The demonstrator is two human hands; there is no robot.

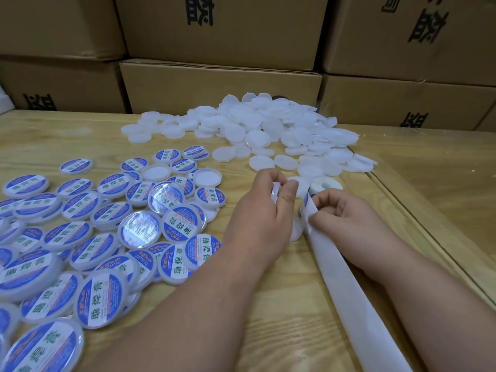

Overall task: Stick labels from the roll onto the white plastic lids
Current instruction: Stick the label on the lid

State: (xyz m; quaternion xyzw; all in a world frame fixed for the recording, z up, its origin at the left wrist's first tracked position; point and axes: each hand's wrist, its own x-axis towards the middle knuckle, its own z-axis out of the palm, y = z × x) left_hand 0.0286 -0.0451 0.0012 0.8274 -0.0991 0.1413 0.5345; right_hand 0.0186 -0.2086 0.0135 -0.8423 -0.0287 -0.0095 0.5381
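My left hand (261, 210) holds a white plastic lid (276, 191) on edge between thumb and fingers. Just to its right, my right hand (341, 210) pinches the white backing strip (346, 280) of the label roll (326, 185), which stands on the table beyond my fingers. The strip runs back toward me along my right forearm. A heap of plain white lids (268, 127) lies further back. Several lids with blue labels (107, 232) are spread over the table to my left. Another white lid (295, 232) lies partly hidden beneath my hands.
Stacked brown cardboard boxes (220, 84) wall off the back of the wooden table (268, 304). A glass sheet's edge (418, 221) runs diagonally along the right side of the table.
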